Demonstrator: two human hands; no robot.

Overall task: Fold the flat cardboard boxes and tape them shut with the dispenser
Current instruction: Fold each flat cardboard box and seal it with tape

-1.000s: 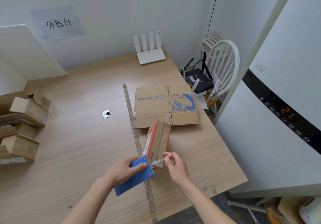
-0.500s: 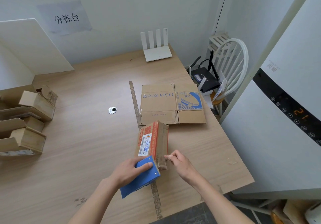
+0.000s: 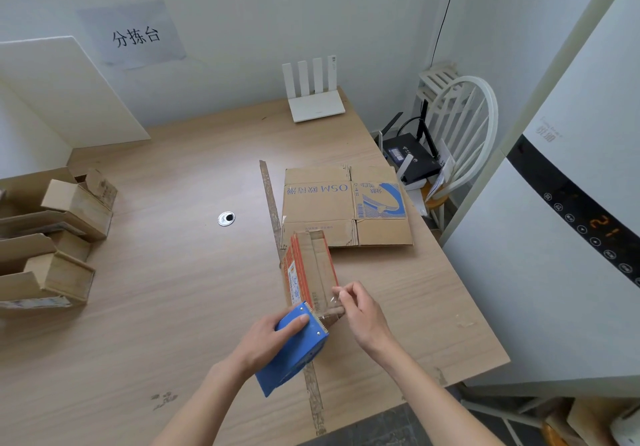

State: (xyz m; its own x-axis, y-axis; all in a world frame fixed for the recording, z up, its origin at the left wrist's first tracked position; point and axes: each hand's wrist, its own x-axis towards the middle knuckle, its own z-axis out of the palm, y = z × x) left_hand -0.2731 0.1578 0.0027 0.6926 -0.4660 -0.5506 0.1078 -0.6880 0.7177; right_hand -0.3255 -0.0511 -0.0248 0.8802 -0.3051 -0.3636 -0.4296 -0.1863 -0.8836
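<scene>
Desk (image 3: 173, 307): dispenser (image 3: 294, 348) roll hidden, clear tape (image 3: 330, 302) barely visible.

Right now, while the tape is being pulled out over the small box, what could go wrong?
1. The right hand pinches the clear tape end in the air; it could fold and stick to itself or land crooked on the orange-printed box.
2. The left hand holds the blue tape dispenser, whose toothed blade is close to the right-hand fingers and might scratch them.
3. Neither hand seems to press the box down, so it may slide on the wooden table.
</scene>
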